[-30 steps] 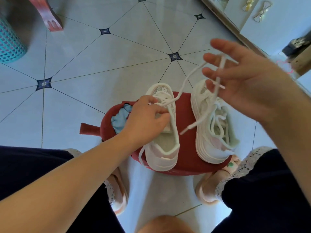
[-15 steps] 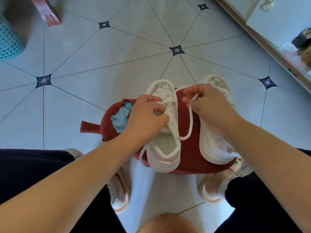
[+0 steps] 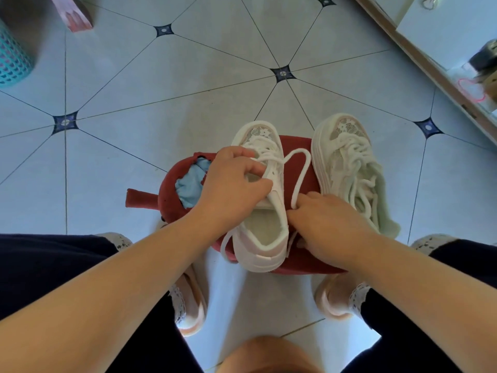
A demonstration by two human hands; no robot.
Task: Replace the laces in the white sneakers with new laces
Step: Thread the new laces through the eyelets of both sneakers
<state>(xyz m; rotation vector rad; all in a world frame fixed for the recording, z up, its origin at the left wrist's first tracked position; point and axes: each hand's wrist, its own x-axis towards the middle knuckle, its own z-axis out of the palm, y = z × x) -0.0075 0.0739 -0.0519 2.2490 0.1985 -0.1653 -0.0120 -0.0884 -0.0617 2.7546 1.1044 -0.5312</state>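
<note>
The left hand point(image 3: 231, 181) curls its fingers round the laced throat of the left sneaker point(image 3: 265, 238), and the right hand point(image 3: 325, 224) pinches a loop of white lace point(image 3: 301, 173) beside its collar. That shoe and the right sneaker point(image 3: 347, 168), heaped with loose laces, lie side by side on a red stool point(image 3: 298, 262), toes pointing away from the person.

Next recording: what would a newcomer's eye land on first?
At centre, the left hand grips a white sneaker on a red stool while the right hand pinches its lace, which loops out over the stool. To the right stands the second sneaker, a loose heap of laces piled on it.
</note>
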